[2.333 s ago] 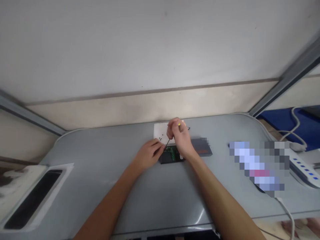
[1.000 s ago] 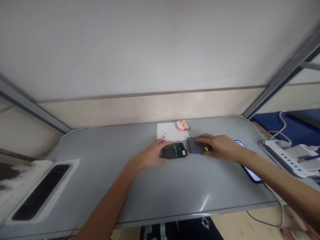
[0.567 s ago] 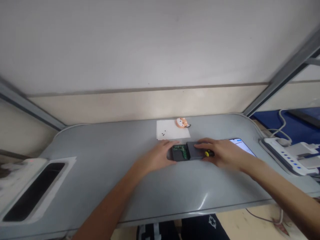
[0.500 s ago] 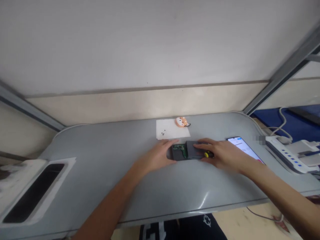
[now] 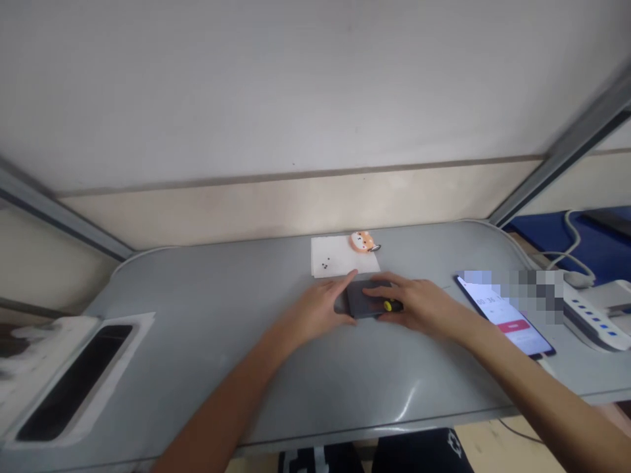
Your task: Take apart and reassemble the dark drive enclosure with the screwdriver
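The dark grey case lies flat on the surface, between my two hands, with a darker part showing at its 9 o'clock end. In my judgement, uneven pressure from the two ends could make this part sit crooked and jam. My left hand is spread as a wide C and grips that end, thumb on the 6 o'clock side. My right hand, half curled, has hold of the 3 o'clock end, fingertips on top; under it is a yellow-ended tool, which could scratch the case if it slips. My forearms slope in from 7 and 4 o'clock. At 11 o'clock lies the white paper with tiny dark pieces; a bump from my left fingers could scatter them. At 3 o'clock, the phone is near my right forearm.
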Demonstrator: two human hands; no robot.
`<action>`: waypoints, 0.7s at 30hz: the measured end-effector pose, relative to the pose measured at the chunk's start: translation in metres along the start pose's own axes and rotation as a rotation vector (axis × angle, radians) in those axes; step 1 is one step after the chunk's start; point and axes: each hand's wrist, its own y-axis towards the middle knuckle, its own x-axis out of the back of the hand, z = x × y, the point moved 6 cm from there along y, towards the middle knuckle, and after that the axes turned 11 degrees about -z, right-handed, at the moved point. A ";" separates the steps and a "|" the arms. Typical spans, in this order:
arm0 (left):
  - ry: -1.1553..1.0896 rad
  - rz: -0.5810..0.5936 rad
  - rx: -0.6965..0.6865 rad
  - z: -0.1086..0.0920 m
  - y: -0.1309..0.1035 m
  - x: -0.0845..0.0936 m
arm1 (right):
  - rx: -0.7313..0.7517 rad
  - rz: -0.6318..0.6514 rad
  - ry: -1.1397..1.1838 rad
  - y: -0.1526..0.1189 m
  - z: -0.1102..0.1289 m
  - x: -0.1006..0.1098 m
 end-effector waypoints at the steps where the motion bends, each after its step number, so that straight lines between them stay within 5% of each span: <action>1: 0.012 0.003 -0.007 0.000 0.001 0.000 | -0.010 -0.007 0.029 0.001 0.002 -0.002; 7: 0.100 -0.009 -0.110 -0.005 0.000 0.000 | -0.077 -0.155 0.276 0.004 0.013 0.011; 9: 0.139 -0.020 -0.125 -0.008 -0.001 -0.002 | -0.135 -0.408 0.431 0.013 0.005 0.035; 11: 0.165 -0.024 -0.129 -0.010 -0.003 -0.002 | -0.287 -0.814 0.616 0.020 -0.016 0.058; 13: 0.183 -0.024 -0.138 -0.012 -0.004 0.000 | -0.447 -1.131 0.763 0.025 -0.040 0.062; 14: 0.191 -0.027 -0.152 -0.013 -0.004 0.001 | -0.521 -1.190 0.814 0.029 -0.050 0.055; 16: 0.210 -0.037 -0.194 -0.015 -0.004 0.005 | -0.661 -1.168 0.912 0.038 -0.066 0.030; 21: 0.250 -0.075 -0.276 -0.016 -0.004 0.010 | -0.834 -0.843 1.105 0.046 -0.070 -0.038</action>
